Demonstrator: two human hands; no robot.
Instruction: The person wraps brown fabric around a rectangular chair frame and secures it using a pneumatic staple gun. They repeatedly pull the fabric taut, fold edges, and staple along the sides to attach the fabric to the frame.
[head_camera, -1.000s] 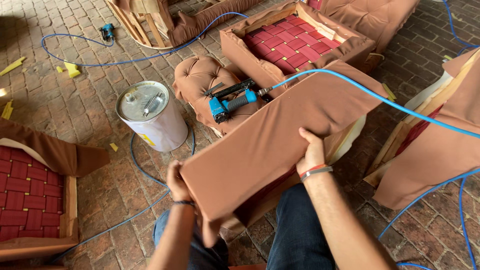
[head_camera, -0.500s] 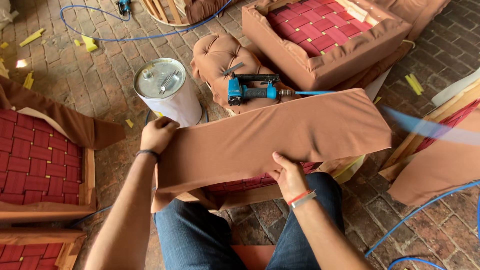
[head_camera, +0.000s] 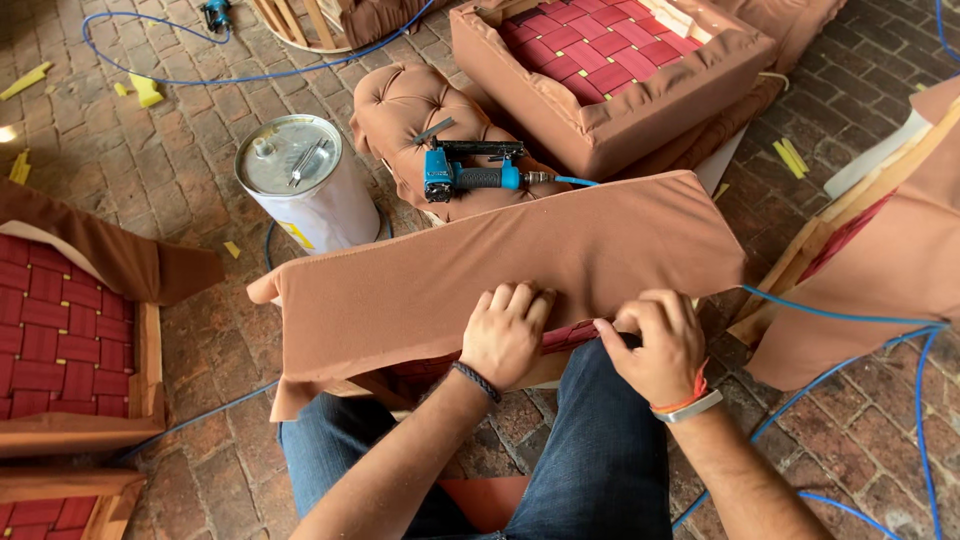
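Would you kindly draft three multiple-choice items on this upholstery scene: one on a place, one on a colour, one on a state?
1. Where does the blue staple gun lie?
A. on the tufted brown cushion
B. on the metal can
C. on the brick floor

2. What colour is the webbing inside the open seat frame at the top?
A. yellow
B. red
C. blue

3. How do the two hands meet the brown fabric-covered panel?
A. both lifted clear of it
B. only one on it
C. both at its near edge

Answers: 1 A, the gun rests on the buttoned cushion beside the metal can. 2 B, the woven straps are red. 3 C, the left hand lies flat on the near edge and the right hand pinches it beside it.
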